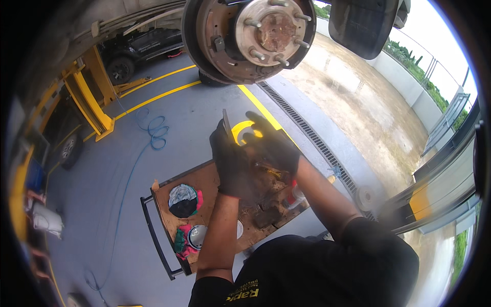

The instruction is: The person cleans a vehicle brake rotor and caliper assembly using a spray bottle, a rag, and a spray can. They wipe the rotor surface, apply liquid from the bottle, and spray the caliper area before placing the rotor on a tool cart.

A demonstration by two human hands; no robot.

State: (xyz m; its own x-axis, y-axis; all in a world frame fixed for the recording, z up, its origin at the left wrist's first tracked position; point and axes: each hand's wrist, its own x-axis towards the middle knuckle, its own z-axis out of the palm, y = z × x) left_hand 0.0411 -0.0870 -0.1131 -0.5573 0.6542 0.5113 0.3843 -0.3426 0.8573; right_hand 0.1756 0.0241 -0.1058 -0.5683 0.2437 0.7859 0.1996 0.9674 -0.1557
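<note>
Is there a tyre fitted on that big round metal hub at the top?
No, the hub carries no wheel, and its studs stick out bare.

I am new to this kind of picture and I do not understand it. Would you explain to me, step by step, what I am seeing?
There is no machine arm here: a person works with two hands in dark gloves. The single picture comes from a wide fisheye camera on the head, looking down, so straight edges bend.

The left hand holds a thin, flat grey piece upright. The right hand is beside it, blurred; I cannot tell whether it holds anything.

Below is a cart with a brown top, bearing bundled cloths, a round container and a red-and-white bottle. Above is a wheel hub with bare studs.
</note>
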